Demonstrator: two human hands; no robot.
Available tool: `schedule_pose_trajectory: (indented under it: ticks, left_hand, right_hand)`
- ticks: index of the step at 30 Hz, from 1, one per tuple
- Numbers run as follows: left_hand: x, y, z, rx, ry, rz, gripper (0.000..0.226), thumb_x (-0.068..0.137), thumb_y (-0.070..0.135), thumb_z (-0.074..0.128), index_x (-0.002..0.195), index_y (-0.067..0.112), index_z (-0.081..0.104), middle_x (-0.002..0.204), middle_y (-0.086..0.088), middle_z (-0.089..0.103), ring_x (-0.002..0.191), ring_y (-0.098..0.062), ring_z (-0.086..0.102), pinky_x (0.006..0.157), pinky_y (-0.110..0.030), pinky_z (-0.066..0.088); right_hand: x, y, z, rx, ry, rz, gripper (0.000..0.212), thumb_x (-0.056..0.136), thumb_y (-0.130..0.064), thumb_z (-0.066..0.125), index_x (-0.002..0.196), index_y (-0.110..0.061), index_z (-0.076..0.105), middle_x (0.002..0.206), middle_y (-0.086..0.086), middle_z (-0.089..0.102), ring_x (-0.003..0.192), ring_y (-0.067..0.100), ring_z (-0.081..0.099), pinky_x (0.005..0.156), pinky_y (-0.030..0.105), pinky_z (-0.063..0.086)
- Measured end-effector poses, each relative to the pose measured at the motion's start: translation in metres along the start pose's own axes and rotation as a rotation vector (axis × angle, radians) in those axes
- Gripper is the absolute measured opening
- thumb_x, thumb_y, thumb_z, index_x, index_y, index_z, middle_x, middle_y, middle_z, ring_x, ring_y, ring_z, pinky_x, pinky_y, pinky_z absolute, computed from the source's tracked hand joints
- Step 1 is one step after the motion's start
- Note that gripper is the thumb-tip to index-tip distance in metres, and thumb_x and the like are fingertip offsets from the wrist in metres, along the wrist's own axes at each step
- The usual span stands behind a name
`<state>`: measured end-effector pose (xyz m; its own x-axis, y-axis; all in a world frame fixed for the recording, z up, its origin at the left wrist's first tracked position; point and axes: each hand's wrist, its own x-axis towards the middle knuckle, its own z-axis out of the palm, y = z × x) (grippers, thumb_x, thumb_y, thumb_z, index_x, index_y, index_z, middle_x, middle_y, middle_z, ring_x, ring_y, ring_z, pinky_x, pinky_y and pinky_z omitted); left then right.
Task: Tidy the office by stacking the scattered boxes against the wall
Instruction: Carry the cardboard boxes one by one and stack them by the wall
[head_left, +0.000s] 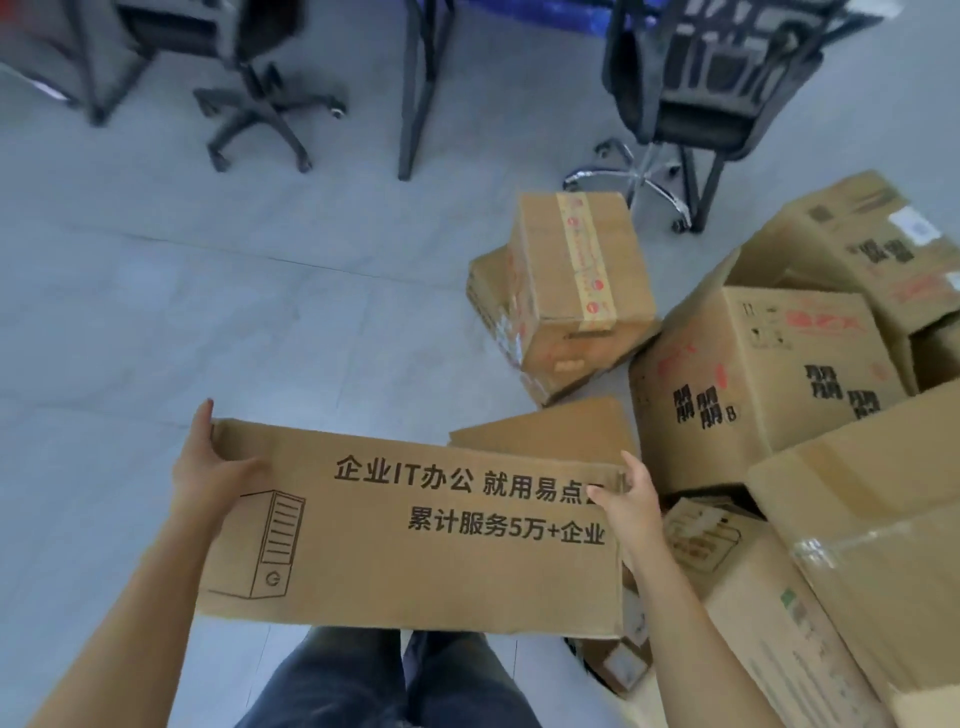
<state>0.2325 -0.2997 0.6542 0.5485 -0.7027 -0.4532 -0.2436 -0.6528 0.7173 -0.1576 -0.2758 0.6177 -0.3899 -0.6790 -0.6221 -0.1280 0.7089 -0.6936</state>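
Observation:
I hold a long brown cardboard box (415, 535), printed with black characters and a computer tower drawing, in front of my legs above the floor. My left hand (208, 462) grips its far left corner and my right hand (631, 499) grips its right end. To the right lies a heap of scattered boxes: a taped box (576, 265) resting on another, a large printed box (763, 374), an open box (852, 234) behind it, and more boxes (857, 545) at the lower right.
Grey tiled floor (234, 312) spreads to the left and ahead. A black swivel chair (260, 98) stands at the top left, another chair with a chrome base (675, 135) at the top right, and a black desk leg (415, 88) between them.

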Motion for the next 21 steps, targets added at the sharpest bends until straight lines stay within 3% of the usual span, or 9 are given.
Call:
schedule_pose_trajectory:
  ticks: [2,4,6,8,13,17,21]
  left_hand:
    - [-0.006,-0.008,-0.029,-0.067,0.113,-0.062,0.087,0.077,-0.007,0.068,0.148,0.019,0.024,0.148,-0.012,0.036,0.133,-0.029,0.038,0.107,-0.043,0.036]
    - [-0.01,-0.014,-0.058,-0.115,0.203,-0.122,0.077,0.077,-0.005,0.07,0.143,0.008,0.034,0.137,-0.02,0.046,0.12,-0.034,0.049,0.095,-0.04,0.041]
    - [-0.009,-0.018,-0.083,-0.158,0.236,-0.163,0.053,0.076,-0.003,0.071,0.125,-0.002,0.051,0.111,-0.024,0.059,0.094,-0.033,0.056,0.077,-0.035,0.044]
    - [-0.003,-0.021,-0.109,-0.234,0.234,-0.184,0.039,0.076,-0.002,0.071,0.112,-0.006,0.058,0.088,-0.017,0.06,0.08,-0.029,0.055,0.074,-0.038,0.046]
    - [0.027,-0.02,-0.164,-0.343,0.288,-0.178,0.036,0.075,0.001,0.072,0.108,-0.005,0.059,0.097,-0.022,0.062,0.087,-0.035,0.061,0.082,-0.049,0.051]
    - [0.054,-0.019,-0.208,-0.398,0.355,-0.158,0.037,0.076,0.0,0.071,0.109,-0.007,0.058,0.097,-0.021,0.061,0.087,-0.032,0.06,0.079,-0.043,0.05]
    - [0.076,-0.02,-0.248,-0.425,0.429,-0.164,0.04,0.074,0.003,0.073,0.11,-0.004,0.058,0.105,-0.021,0.063,0.094,-0.034,0.061,0.083,-0.046,0.051]
  right_hand:
    - [-0.008,-0.024,0.021,-0.019,-0.045,-0.058,0.07,0.084,-0.008,0.066,0.143,-0.024,0.031,0.146,0.008,0.037,0.132,0.025,0.04,0.105,0.049,0.039]
    - [-0.012,-0.053,0.043,-0.08,-0.099,-0.157,0.068,0.085,-0.01,0.066,0.143,-0.021,0.032,0.147,0.007,0.036,0.134,0.024,0.036,0.107,0.046,0.037]
    - [-0.016,-0.085,0.065,-0.129,-0.118,-0.236,0.068,0.085,-0.011,0.066,0.143,-0.016,0.031,0.147,0.007,0.035,0.135,0.023,0.034,0.108,0.04,0.034]
    - [-0.02,-0.117,0.091,-0.11,-0.126,-0.263,0.072,0.083,-0.013,0.069,0.144,-0.011,0.031,0.145,0.009,0.039,0.133,0.026,0.038,0.107,0.039,0.034]
    - [-0.014,-0.178,0.161,-0.126,-0.191,-0.226,0.053,0.074,-0.018,0.076,0.12,0.0,0.057,0.117,0.018,0.063,0.105,0.032,0.062,0.093,0.049,0.05]
    - [-0.04,-0.224,0.218,-0.153,-0.238,-0.34,0.026,0.079,-0.005,0.07,0.103,0.002,0.061,0.098,0.012,0.066,0.084,0.024,0.062,0.071,0.031,0.052]
    - [-0.062,-0.257,0.27,-0.117,-0.302,-0.435,0.025,0.08,-0.001,0.068,0.102,-0.006,0.056,0.094,0.009,0.062,0.081,0.021,0.058,0.064,0.026,0.046]
